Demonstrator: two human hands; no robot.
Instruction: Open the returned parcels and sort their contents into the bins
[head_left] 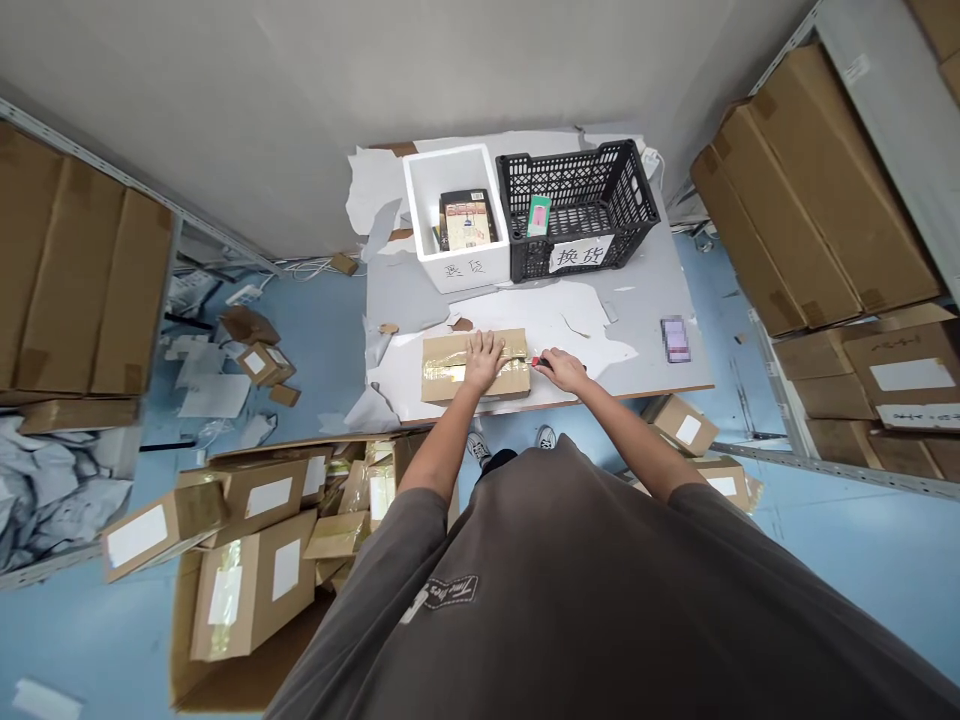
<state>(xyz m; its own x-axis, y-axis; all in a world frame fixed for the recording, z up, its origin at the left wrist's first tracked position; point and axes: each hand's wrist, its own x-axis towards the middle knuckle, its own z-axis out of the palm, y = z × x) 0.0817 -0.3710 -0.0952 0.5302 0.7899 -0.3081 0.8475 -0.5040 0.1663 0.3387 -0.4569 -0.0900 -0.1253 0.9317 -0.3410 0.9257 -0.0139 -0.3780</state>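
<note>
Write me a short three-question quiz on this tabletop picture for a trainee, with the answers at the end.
1. Multiple choice: what does the left hand rest on?
A. A phone
B. The taped carton
C. A sheet of paper

2. True or false: the green-and-pink item is in the black crate, not the white bin.

3. Open question: which hand holds the red-and-black tool, and at which end of the carton, as pictured?

Key:
1. B
2. True
3. The right hand, at the carton's right end
</note>
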